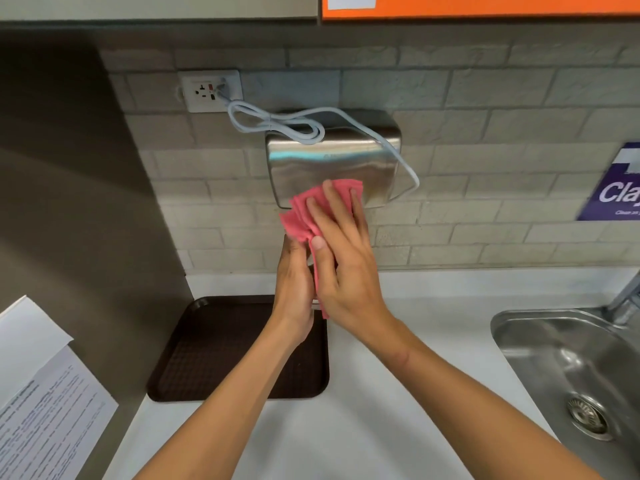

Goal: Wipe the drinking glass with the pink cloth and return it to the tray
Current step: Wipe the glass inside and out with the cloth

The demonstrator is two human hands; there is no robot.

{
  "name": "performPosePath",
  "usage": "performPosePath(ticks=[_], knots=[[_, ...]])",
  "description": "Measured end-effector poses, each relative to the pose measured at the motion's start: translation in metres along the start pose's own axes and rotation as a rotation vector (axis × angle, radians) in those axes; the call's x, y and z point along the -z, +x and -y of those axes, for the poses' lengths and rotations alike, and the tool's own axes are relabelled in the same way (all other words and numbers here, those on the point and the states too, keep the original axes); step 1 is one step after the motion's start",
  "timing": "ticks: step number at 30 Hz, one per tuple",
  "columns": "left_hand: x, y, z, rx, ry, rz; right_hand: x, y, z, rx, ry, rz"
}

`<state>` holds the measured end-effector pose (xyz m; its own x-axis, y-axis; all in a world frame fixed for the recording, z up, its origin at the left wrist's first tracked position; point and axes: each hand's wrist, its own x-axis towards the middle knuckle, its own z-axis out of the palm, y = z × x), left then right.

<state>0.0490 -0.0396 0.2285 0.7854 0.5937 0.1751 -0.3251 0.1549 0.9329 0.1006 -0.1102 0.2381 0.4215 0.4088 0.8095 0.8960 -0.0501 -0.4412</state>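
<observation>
My two hands are raised together above the far end of a dark brown tray (207, 358) on the white counter. My right hand (346, 268) presses a folded pink cloth (304, 213) flat under its fingers. The cloth hangs down between both palms. My left hand (294, 292) is cupped against the cloth from the left, gripping what the cloth wraps. Of the drinking glass (310, 260) only a pale sliver shows between the hands; the rest is hidden by cloth and fingers. Nothing stands on the visible part of the tray.
A steel hand dryer (332, 161) is mounted on the tiled wall right behind the hands, its white cable (277, 124) running to a wall socket (211, 91). A steel sink (571, 368) lies at the right. Printed papers (45, 393) hang at the left.
</observation>
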Motion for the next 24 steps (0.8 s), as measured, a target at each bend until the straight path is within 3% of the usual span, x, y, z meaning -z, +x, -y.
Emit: performPosePath(ticks=[11,15,20,24], knots=[[0.008,-0.008,0.005,0.048,0.043,0.03,0.014,-0.013,0.01,-0.474,0.561,0.004],[0.008,-0.008,0.006,0.051,0.119,-0.021,0.015,-0.019,0.016,-0.475,0.533,-0.1],[-0.006,-0.01,-0.004,-0.11,0.231,-0.219,0.014,-0.017,0.017,-0.431,0.424,-0.292],[-0.01,-0.015,-0.003,-0.137,0.252,-0.274,0.017,-0.012,0.012,-0.416,0.363,-0.381]])
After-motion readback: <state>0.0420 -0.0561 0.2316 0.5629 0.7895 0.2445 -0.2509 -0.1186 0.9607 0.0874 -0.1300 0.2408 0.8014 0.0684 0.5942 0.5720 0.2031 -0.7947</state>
